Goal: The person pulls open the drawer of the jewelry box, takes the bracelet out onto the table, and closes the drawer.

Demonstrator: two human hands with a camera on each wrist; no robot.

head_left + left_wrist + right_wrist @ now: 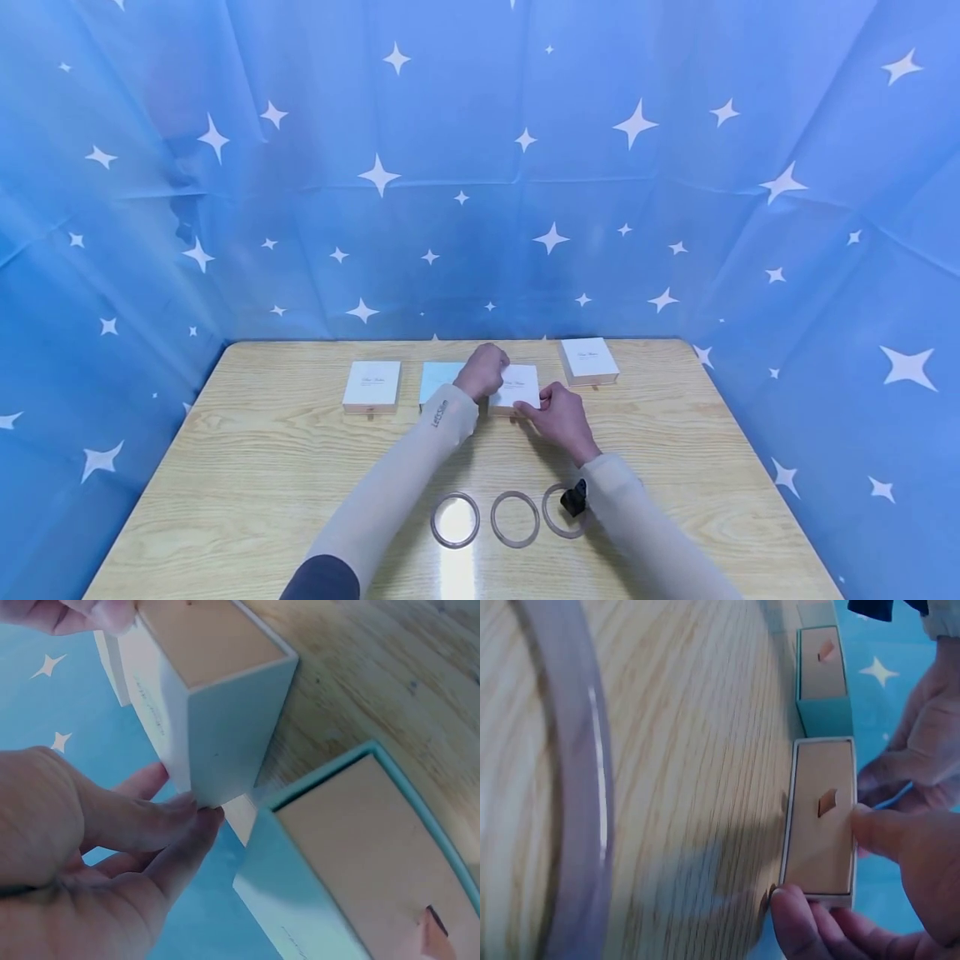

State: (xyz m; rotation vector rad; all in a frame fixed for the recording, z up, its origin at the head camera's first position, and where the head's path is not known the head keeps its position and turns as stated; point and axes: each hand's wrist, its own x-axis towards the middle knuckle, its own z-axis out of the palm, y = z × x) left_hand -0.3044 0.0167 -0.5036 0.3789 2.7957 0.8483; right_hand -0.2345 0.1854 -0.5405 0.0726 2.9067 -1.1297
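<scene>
Pale wooden tabletop (225,483): left hand (482,372) pinches far-left corner, right hand (564,422) grasps right side of square white cardboard box (519,387), presumably steadying it.

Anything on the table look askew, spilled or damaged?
Yes, slightly: the rightmost white box sits farther back than the held white box, and its front edge slants, so it looks out of line. No spill or damage shows.

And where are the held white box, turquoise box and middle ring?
Held white box (819,835), right wrist view, beige front face.
Turquoise box (439,376), head view, top face.
Middle ring (515,544), head view, near side.
</scene>
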